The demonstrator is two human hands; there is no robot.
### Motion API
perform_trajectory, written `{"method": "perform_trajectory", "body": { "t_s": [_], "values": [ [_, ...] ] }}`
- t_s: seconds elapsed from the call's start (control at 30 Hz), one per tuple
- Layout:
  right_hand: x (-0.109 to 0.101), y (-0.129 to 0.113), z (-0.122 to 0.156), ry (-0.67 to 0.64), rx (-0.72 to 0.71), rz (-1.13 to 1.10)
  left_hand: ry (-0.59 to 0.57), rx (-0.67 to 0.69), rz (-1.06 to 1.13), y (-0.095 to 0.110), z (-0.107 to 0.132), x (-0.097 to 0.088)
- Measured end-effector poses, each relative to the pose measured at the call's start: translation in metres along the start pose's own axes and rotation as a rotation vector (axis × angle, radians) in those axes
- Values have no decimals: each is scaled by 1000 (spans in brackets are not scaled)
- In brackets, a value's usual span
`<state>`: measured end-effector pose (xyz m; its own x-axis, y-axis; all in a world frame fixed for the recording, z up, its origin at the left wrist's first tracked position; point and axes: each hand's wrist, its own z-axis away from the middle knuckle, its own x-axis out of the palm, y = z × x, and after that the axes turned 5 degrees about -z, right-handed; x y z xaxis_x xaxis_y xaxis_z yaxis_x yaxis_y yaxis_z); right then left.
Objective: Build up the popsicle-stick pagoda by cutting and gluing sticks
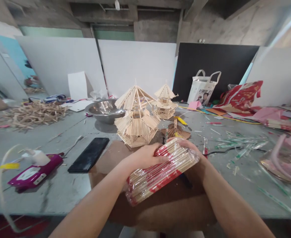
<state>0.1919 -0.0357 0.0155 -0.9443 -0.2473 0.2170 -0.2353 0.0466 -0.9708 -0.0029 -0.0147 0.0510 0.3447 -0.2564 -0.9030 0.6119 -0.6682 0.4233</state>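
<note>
A clear-wrapped pack of wooden chopsticks [169, 177] with red bands is tilted in front of me, above a brown cardboard sheet [147, 211]. My left hand [147, 154] grips it from the near left, thumb lying across the top. At the far right end my right hand [195, 150] wraps round the pack, its fingers partly hidden. Just beyond the hands stands a pagoda-like model made of thin sticks [137, 129]. A smaller stick model [165, 104] stands behind it to the right.
On the left lie a black phone [88, 155], a purple power strip [36, 173] and a heap of wooden pieces [36, 114]. A metal bowl [103, 110] sits behind. To the right are a yellow-handled cutter [181, 120], scattered plastic wrappers [242, 145] and a white bag [202, 87].
</note>
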Motion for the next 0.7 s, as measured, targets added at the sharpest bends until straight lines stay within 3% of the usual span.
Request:
{"method": "perform_trajectory", "body": {
  "t_s": [0.07, 0.27, 0.4, 0.57, 0.7],
  "values": [
    [-4, 1, -4, 41, 17, 23, -71, -41, 100, -5, -5, 7],
    [-24, -1, -6, 172, 37, 30, 122, -164, 57, -22, -3, 10],
    [-25, 0, -7, 204, 72, 172, 150, -182, 32, -22, -3, 7],
    [-19, 12, -16, 383, -78, 461, 159, -167, -116, -25, -1, 11],
    [-15, 17, -17, 328, -231, 678, 110, -150, -300, -20, 10, 4]
  ]
}}
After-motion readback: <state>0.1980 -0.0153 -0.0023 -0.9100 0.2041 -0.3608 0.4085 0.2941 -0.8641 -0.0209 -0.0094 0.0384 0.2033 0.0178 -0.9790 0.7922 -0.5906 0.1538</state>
